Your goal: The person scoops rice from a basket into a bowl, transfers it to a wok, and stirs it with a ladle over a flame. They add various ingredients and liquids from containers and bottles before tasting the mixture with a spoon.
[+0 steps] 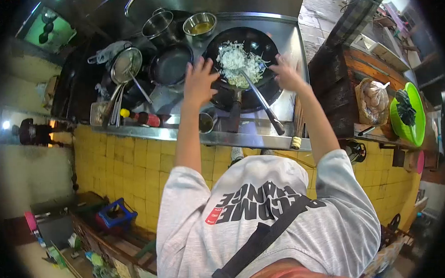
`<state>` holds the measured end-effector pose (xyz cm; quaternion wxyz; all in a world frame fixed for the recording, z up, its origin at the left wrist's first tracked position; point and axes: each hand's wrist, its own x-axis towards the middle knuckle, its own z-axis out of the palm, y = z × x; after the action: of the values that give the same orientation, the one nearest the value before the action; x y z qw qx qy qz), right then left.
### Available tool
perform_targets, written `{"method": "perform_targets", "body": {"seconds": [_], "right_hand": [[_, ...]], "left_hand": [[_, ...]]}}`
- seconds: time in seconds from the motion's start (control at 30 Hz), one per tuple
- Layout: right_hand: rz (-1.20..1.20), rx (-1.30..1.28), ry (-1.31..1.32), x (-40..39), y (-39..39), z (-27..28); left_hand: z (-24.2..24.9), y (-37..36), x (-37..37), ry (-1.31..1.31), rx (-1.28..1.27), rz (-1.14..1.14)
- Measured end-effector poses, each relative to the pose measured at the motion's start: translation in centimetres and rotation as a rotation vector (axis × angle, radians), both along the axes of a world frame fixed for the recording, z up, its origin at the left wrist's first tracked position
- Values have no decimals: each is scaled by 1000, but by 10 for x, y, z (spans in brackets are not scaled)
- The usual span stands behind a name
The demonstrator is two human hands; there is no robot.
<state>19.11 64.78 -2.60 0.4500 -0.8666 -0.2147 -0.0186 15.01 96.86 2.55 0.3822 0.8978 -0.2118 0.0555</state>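
A black wok sits on the steel stove counter, holding white rice and pale shredded food heaped together. My left hand is spread over the wok's left rim, fingers apart and nothing in them. On the other side my right hand reaches to the right rim, its fingers spread and bare. A long-handled ladle or turner leans in the wok, its head in the food and its dark grip toward me. The wok's own handle points toward me, between my forearms.
Left of the wok stand a dark frying pan, a steel pot and a steel bowl of yellowish liquid. Strainers and a red bottle lie farther left. A green basin and a bagged bundle rest on the right-hand wooden table.
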Motion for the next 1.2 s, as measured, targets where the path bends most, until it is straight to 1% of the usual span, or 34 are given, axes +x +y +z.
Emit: {"method": "perform_targets", "body": {"seconds": [0.03, 0.1, 0.17, 0.2, 0.27, 0.3, 0.37, 0.47, 0.5, 0.57, 0.63, 0.7, 0.77, 0.8, 0.83, 0.9, 0.93, 0.97, 1.03, 1.07, 1.1, 1.13, 1.17, 1.2], "right_hand": [[-51, -485, -253, -6, -1, -13], [-104, 23, 411, -46, -11, -20], [-97, 4, 323, -94, -17, -17], [-166, -49, 405, -114, -14, -5], [-248, -23, 410, -138, -11, -1], [-295, 0, 411, -150, -8, 0], [-356, 43, 422, -158, 3, -11], [-435, -227, 267, -162, 19, -15], [-436, -227, 264, -161, 21, -16], [-481, -380, 200, -158, 25, -18], [-453, -394, 184, -154, 25, -15], [-414, -407, 169, -148, 19, -18], [-348, -248, 191, -141, 8, -29], [-348, -179, 109, -137, 7, -22], [-343, -174, 103, -131, 6, -10], [-246, 105, 366, -111, 2, 27], [-162, 172, 365, -101, 4, 61], [-119, 302, 399, -88, 2, 76], [58, 538, 424, -57, -11, 85], [69, 536, 427, -48, -8, 79], [-131, -74, 103, -39, 0, 67], [-322, -677, -249, -31, 11, 66], [-341, -948, 39, -27, 22, 66], [-299, -758, 70, -28, 30, 45]], "left_hand": [[-10, 4, 1, -244, 528, 32], [-7, 18, -32, 518, -359, 244], [-40, 50, -55, 410, -343, 281], [-48, 56, -66, 434, -335, 249], [-56, 64, -80, 519, -607, 354], [-54, 64, -82, 534, -605, 338], [-33, 54, -80, 556, -703, 182], [7, 35, -66, 518, -696, 88], [17, 31, -60, 493, -685, 50], [24, 26, -48, 470, -730, 53], [31, 23, -41, 266, -799, 54], [45, 25, -37, 254, -814, 98], [60, 30, -32, 142, -857, 114], [67, 31, -27, 119, -940, 112], [70, 34, -20, 111, -936, 114], [76, 39, -5, 55, -1260, -84], [81, 34, 0, 65, -1377, -104], [80, 32, 9, 50, -1376, -102], [66, 28, 29, 217, -1228, -106], [57, 23, 38, 27, -672, -71], [48, 15, 41, -146, -113, -28], [40, 6, 35, -322, 245, 35], [30, 1, 26, -487, 609, 97], [3, 4, 22, -298, 382, 43]]}}
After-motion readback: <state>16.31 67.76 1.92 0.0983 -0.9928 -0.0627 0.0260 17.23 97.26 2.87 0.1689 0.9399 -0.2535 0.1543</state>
